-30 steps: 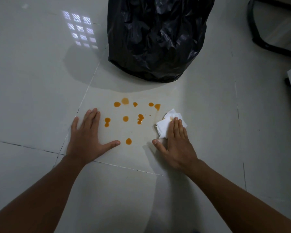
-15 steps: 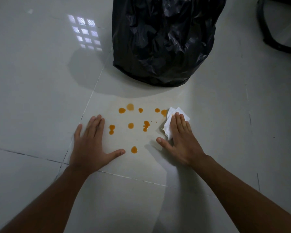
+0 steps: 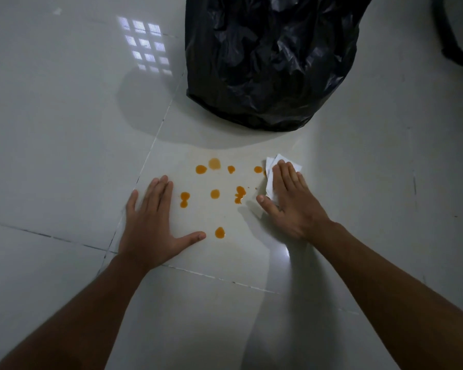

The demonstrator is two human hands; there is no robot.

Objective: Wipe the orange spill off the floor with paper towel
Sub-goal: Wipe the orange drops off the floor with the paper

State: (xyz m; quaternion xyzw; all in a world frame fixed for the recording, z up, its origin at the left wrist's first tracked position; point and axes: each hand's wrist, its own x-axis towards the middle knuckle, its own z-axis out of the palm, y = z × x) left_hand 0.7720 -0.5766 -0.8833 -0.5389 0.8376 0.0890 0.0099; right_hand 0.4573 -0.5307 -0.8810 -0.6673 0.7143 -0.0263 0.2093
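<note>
Since a second ago, the right hand [image 3: 292, 198] has been sliding the white paper towel [image 3: 271, 180] farther up the floor [image 3: 64, 129], and its left edge is now meeting the rightmost orange drop. That hand's grip is flat, fingers together, palm pressing the folded towel down. Left of the orange spill [image 3: 215, 194], the left hand [image 3: 150, 222] is resting spread wide on the tile, holding nothing, thumb pointing toward the nearest drop. Most drops are lying unwiped between the two hands. Beyond them, a black trash bag [image 3: 270, 62] is standing on the floor.
</note>
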